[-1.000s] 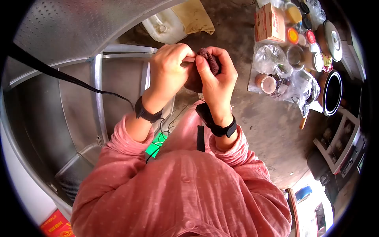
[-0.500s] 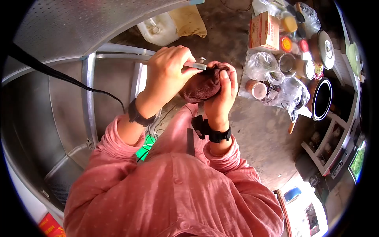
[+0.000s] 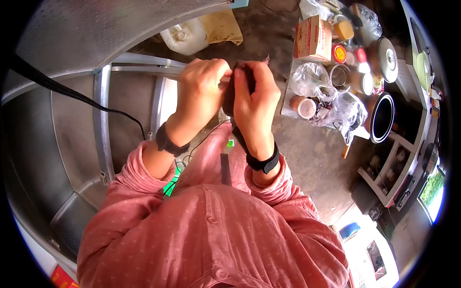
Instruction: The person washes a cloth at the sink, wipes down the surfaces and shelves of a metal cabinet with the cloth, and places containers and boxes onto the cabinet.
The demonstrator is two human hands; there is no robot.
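Curved grey metal housing, framed in pale bars, fills the left side of the view; dull brown-grey floor ahead and to the right. Wearer in a pink button-front long-sleeved garment, cuffs pushed up the forearms. Off to the right, well apart from the hands, a low table crowded with jars and clear plastic bags; a printed brown cardboard box stands among them. Whitish plastic jug on the floor beyond the left hand. Both hands raised in front of the body, knuckles close together. Right hand: bare, thumb and fingers wrapped narrowly round a dark brown, soft-looking cloth bundle; firmly held, by the look of it. Left hand: bare, fingers curled inward, tips meeting the bundle's left edge or just beside it; whether they pinch cloth or something thin, cannot tell, as the knuckles hide it. Bundle lies in the gap between the hands, left of the right palm, its visible long axis pointing roughly away from the body, near in line with the right thumb. Right hand is the nearer, overlapping the bundle; left comes in from the side. Black wristband on the left wrist.
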